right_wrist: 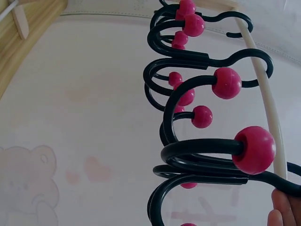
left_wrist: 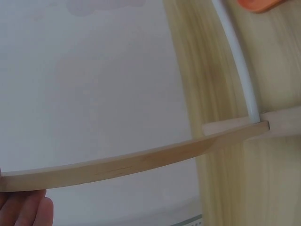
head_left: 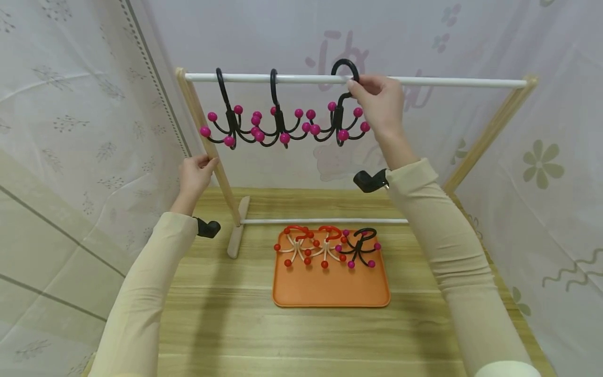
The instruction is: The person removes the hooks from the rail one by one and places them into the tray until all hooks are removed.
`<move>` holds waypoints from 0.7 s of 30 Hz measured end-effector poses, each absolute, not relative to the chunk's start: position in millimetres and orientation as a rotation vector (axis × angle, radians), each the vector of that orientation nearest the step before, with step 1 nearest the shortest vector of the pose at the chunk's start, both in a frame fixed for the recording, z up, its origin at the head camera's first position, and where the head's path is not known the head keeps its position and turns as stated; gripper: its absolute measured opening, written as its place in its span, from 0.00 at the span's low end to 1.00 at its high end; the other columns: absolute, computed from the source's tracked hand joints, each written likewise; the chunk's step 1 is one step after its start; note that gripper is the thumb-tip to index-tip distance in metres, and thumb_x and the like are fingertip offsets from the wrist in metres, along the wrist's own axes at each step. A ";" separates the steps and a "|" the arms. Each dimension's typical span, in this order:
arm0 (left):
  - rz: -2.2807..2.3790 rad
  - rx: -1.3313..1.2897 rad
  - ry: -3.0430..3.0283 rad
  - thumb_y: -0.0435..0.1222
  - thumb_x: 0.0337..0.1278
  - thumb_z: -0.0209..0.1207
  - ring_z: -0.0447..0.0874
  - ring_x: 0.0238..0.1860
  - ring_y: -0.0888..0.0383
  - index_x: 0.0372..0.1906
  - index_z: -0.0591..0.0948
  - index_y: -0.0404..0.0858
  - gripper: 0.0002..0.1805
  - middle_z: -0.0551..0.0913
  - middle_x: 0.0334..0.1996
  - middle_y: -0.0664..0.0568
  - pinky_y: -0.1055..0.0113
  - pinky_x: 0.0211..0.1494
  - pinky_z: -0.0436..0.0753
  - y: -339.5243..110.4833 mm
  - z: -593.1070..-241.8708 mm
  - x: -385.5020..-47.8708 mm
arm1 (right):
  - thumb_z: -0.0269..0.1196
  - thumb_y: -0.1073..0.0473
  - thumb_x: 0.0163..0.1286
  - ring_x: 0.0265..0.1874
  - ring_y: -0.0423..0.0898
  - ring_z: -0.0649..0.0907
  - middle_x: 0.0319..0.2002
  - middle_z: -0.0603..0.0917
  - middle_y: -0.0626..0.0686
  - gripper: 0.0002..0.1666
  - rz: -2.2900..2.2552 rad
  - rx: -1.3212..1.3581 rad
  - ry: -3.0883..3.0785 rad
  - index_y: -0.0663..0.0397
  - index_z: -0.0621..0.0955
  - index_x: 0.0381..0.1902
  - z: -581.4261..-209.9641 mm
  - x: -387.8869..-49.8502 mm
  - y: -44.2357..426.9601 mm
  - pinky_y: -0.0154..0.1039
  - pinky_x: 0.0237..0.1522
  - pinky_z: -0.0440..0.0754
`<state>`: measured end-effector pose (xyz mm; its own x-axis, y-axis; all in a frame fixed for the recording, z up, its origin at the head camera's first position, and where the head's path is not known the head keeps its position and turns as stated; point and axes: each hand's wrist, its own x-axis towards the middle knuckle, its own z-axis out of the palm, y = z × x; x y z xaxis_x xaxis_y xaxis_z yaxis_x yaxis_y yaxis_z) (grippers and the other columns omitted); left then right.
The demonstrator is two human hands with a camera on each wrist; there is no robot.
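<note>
Pinched between my right hand's (head_left: 383, 107) thumb and fingers is the hook of a black hanger with pink balls (head_left: 338, 119). Its curved top stands over and a little above the white rail (head_left: 301, 79). Two more such black hangers, one in the middle (head_left: 280, 123) and one to the left (head_left: 231, 123), hang from the rail. My left hand (head_left: 194, 174) grips the rack's left wooden post (left_wrist: 117, 163), its fingers partly out of the left wrist view. The right wrist view shows the hanging row from the side, with fingertips (right_wrist: 282, 207) at the hook.
An orange tray (head_left: 330, 292) on the wooden table holds two white hangers (head_left: 297, 246) with red hooks and balls, plus a black and pink one (head_left: 360, 248). Behind it runs a lower white bar (head_left: 320, 221). The right post (head_left: 492, 136) slants beyond my right arm. Patterned curtains surround the table.
</note>
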<state>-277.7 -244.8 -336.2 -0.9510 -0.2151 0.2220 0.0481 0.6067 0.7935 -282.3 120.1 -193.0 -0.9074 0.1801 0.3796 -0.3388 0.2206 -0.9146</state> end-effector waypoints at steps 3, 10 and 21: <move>-1.282 0.136 -2.539 0.44 0.60 0.50 0.74 0.45 0.48 0.50 0.75 0.28 0.23 0.78 0.43 0.37 0.56 0.47 0.72 -244.9 -336.6 -278.1 | 0.67 0.55 0.53 0.31 0.43 0.79 0.30 0.83 0.49 0.16 1.739 0.163 -2.066 0.56 0.83 0.38 -190.0 -279.7 123.4 0.32 0.26 0.67; -1.254 0.132 -2.534 0.44 0.60 0.50 0.74 0.44 0.48 0.49 0.76 0.28 0.23 0.78 0.43 0.36 0.56 0.46 0.73 -246.1 -338.0 -277.7 | 0.66 0.57 0.53 0.32 0.45 0.79 0.30 0.83 0.50 0.14 1.770 0.203 -2.016 0.58 0.83 0.38 -182.4 -271.1 128.5 0.32 0.28 0.68; -1.247 0.111 -2.525 0.44 0.60 0.50 0.75 0.45 0.47 0.47 0.77 0.27 0.22 0.78 0.42 0.36 0.55 0.48 0.72 -245.4 -337.0 -277.7 | 0.67 0.58 0.51 0.33 0.44 0.80 0.31 0.83 0.51 0.15 1.777 0.329 -2.025 0.60 0.83 0.36 -195.3 -249.0 136.5 0.33 0.39 0.74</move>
